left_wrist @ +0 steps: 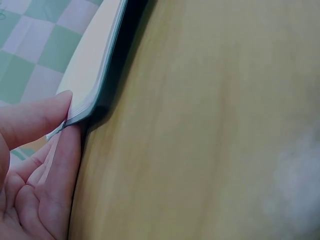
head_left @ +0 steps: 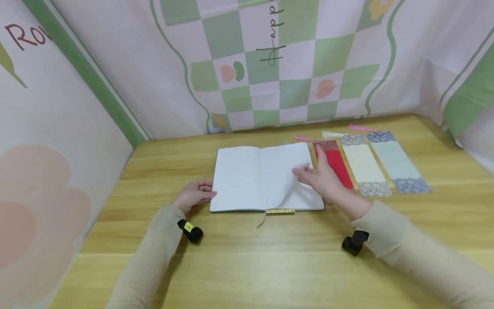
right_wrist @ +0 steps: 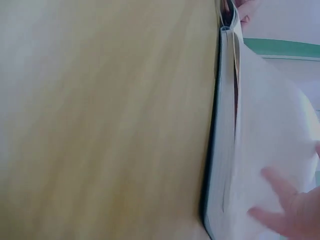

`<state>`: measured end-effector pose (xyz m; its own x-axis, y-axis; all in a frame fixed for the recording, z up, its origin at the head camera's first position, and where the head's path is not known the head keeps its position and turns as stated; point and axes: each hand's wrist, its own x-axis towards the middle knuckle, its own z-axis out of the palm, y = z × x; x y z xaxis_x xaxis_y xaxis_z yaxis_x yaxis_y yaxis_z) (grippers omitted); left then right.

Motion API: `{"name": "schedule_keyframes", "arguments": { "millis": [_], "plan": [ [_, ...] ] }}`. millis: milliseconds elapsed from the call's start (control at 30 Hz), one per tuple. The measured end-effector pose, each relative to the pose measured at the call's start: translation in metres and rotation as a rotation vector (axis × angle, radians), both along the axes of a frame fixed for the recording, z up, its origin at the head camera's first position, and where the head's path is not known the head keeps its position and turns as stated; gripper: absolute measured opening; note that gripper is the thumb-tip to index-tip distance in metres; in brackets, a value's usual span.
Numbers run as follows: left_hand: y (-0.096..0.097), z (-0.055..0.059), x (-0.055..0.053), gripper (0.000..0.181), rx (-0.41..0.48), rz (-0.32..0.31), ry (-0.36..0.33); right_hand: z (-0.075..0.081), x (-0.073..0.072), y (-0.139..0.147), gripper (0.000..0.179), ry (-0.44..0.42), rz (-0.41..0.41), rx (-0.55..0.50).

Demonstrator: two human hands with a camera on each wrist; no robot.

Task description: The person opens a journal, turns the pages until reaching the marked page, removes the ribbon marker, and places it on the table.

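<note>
An open notebook with white pages and a dark cover lies on the wooden table. At its lower left edge my left hand grips the book, thumb on top of the pages and fingers beneath, as the left wrist view shows. My right hand is at a lifted right-hand page, which bends up and curls toward the left. In the right wrist view, its blurred, spread fingers lie against that page's underside. A yellow patterned strip and a thin ribbon stick out below the spine.
Right of the notebook lie a red bookmark, partly behind my right hand, a cream bookmark and a pale blue one, all with tassels. A checked curtain hangs at the table's back edge.
</note>
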<state>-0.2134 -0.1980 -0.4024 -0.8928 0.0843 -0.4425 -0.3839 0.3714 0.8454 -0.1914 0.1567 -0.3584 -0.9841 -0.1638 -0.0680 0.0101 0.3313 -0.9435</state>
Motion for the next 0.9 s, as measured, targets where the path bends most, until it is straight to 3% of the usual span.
{"name": "schedule_keyframes", "arguments": {
  "millis": [100,167,333,567,700,800,900],
  "plan": [
    [0.000,0.000,0.000,0.041,0.000,-0.002,0.003,-0.001,-0.002,-0.005,0.103,-0.072,0.009,-0.172],
    [0.000,0.001,0.000,0.041,0.001,0.000,0.004,-0.002,-0.003,-0.010,0.100,-0.072,0.051,-0.135],
    [0.001,0.003,0.003,0.042,-0.018,-0.006,0.007,-0.007,-0.007,-0.023,0.087,-0.014,0.206,0.117],
    [0.002,0.004,0.004,0.042,-0.022,-0.003,0.006,-0.008,-0.005,-0.045,0.075,0.042,0.382,0.323],
    [0.002,0.003,0.003,0.041,-0.022,-0.002,0.005,-0.008,-0.003,-0.060,0.071,0.123,0.498,0.397],
    [0.002,0.003,0.002,0.041,-0.011,-0.002,0.011,-0.009,-0.001,-0.070,0.063,0.180,0.569,0.514],
    [0.001,0.002,0.002,0.038,0.009,-0.013,0.027,-0.007,0.003,-0.077,0.057,0.161,0.618,0.663]
  ]
}}
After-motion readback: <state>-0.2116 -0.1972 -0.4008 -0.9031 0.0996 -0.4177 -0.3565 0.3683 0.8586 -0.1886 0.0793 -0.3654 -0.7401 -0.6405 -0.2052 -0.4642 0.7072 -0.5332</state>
